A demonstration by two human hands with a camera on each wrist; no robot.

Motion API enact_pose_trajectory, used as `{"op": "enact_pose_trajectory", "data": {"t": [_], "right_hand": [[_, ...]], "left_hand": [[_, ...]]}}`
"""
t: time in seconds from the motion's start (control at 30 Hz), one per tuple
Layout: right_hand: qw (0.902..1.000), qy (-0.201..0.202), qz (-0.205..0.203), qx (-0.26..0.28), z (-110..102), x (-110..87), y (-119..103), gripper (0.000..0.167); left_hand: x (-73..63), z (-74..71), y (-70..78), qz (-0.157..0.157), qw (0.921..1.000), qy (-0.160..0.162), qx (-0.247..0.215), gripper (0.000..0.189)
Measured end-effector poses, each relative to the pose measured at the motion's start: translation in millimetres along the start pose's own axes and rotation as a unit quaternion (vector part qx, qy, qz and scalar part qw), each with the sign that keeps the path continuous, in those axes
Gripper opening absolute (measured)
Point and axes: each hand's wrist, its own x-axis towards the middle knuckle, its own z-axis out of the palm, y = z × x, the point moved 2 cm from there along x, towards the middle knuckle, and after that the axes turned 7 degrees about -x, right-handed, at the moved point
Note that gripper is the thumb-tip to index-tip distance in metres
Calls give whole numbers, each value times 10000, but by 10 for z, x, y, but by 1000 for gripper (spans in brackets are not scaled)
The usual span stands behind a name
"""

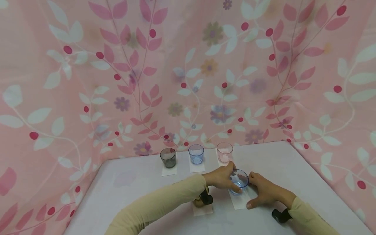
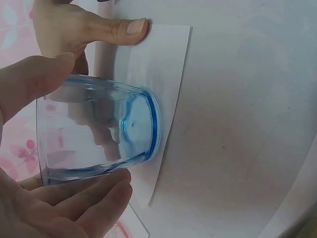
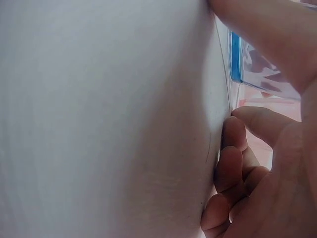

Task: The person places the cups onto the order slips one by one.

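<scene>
My left hand (image 1: pixel 221 176) holds a clear blue glass (image 1: pixel 239 182), thumb on one side and fingers along the other, as the left wrist view shows. The glass (image 2: pixel 104 131) has its base over a white paper slip (image 1: pixel 241 201); whether it touches the paper I cannot tell. Close on the right, my right hand (image 1: pixel 265 189) rests at the paper's edge with thumb and index finger spread apart. In the right wrist view, its other fingers (image 3: pixel 230 161) bend against the tabletop, and a bit of the blue glass (image 3: pixel 252 67) shows beyond.
Along the back stand a grey glass (image 1: pixel 168 158), another blue glass (image 1: pixel 196 154) and a pink glass (image 1: pixel 224 152), each on a paper slip. An amber glass (image 1: pixel 198 203) is partly hidden under the left wrist. Patterned pink cloth (image 1: pixel 188 71) hangs behind the white table (image 1: pixel 132 189).
</scene>
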Motion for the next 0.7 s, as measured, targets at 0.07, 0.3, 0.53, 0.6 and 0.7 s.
{"op": "enact_pose_trajectory", "data": {"t": [0.07,0.3,0.53,0.6,0.7], "right_hand": [[10000,6,6,-2,7,3,3,72],[10000,27,-42,-8,-4,4,4,73],[9998,97,-154,3,-11,-4,3,73],[9998,94,-165,15,-8,-12,9,71],[9999,33,-102,66,-5,-26,22,69]], "left_hand": [[-1,2,3,-18,10000,13,23,73],[7,-2,11,-59,9998,-23,178,74],[-5,5,29,-22,9997,30,242,89],[-22,-19,39,-46,9998,78,170,95],[-60,-102,51,-81,9999,134,9,100]]}}
